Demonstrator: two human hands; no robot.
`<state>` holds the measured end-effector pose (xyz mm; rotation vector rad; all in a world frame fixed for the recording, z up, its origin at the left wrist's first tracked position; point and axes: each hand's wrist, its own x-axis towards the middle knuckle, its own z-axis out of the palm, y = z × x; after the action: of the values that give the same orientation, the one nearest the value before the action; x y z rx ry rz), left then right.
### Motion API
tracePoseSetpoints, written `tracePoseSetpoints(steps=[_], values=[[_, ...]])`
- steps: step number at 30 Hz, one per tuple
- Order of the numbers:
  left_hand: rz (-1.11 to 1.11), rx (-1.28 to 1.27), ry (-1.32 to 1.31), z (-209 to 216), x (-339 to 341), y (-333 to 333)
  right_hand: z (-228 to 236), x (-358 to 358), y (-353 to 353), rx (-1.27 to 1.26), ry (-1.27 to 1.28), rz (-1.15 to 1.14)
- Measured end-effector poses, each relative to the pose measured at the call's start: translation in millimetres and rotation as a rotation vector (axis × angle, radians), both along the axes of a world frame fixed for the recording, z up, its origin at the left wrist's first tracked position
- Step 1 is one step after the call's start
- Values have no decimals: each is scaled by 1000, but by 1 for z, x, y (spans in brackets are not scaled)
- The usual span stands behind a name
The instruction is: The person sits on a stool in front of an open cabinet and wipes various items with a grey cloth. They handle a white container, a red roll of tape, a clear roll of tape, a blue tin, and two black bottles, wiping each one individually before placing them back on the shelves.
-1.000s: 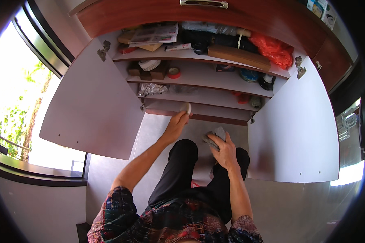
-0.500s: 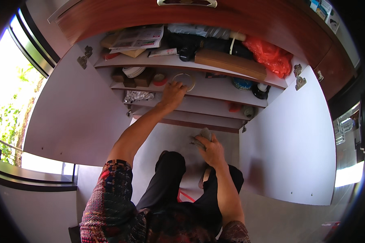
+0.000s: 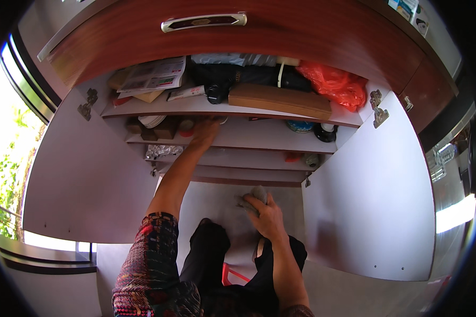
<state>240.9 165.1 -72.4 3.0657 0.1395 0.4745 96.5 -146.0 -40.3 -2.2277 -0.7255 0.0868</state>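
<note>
My left hand (image 3: 206, 131) reaches into the middle shelf of an open cabinet, beside a small round container with a red base (image 3: 186, 128). Its fingers are in shadow behind the upper shelf's edge, so their grip is hidden. A sliver of a pale round thing (image 3: 223, 120) shows just past them. Lower down, in front of the cabinet and over the floor, my right hand (image 3: 268, 217) holds a crumpled grey cloth (image 3: 258, 195) between thumb and fingers.
Both white doors (image 3: 373, 195) stand open on either side. On the top shelf lie papers (image 3: 156, 76), a long brown box (image 3: 279, 100) and a red plastic bag (image 3: 336, 84). Crumpled foil (image 3: 164, 152) sits lower left; a blue round tin (image 3: 300, 126) sits right.
My left hand has gone deeper into the middle shelf, and the pale ring by its fingers is now mostly hidden. My right hand still holds the cloth. The whole view has shifted.
</note>
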Motion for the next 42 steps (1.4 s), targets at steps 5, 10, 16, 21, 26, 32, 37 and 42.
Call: tracePoseSetpoints(steps=[5, 10, 16, 21, 26, 32, 37, 42], values=[[154, -9, 97, -10, 7, 11, -2, 2, -6, 5, -17, -28], [209, 89, -64, -15, 4, 24, -2, 3, -3, 53, -42, -22], [-49, 266, -115, 16, -3, -62, 10, 7, -11, 205, 7, -97], [-346, -66, -249, 20, 35, -143, 6, 16, -27, 310, -37, -196], [-252, -350, 43, 18, 86, -202, 3, 21, -47, 363, -27, -306], [-332, -563, 23, -19, 138, -214, 3, 28, -58, 435, 45, -312], [-268, -557, -48, -26, 135, -232, 0, 29, -63, 421, 53, -319], [-140, -385, -168, -26, 120, -212, 1, 32, -57, 488, -23, -321]])
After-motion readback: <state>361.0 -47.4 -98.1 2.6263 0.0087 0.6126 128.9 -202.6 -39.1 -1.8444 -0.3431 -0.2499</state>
